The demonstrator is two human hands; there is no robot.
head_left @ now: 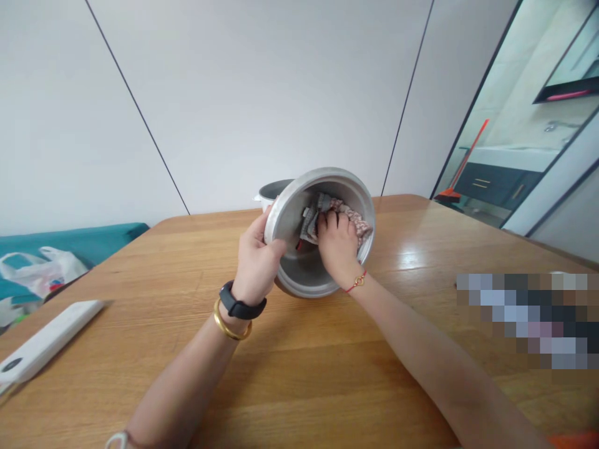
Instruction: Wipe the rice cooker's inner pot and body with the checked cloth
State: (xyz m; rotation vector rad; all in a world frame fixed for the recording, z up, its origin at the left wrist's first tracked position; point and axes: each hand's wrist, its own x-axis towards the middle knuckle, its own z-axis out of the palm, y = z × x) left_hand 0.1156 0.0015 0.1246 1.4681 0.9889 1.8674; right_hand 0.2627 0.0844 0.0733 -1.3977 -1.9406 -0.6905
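A round silver-grey metal pot is tilted on its side above the wooden table, its mouth facing me. My left hand is closed on the pot's left rim, thumb on the near side. Inside the pot, my right hand presses a pink and grey patterned cloth against the inner wall, fingers curled over it. Part of the cloth is hidden under that hand. Just behind the pot stands a white container with a dark grey inside, mostly covered by the pot.
The wooden table reaches to a white panelled wall. At its left edge lies a long white device. Beyond that, a plastic bag rests by a teal seat. A blurred-out patch covers the right side. An orange broom stands in the doorway.
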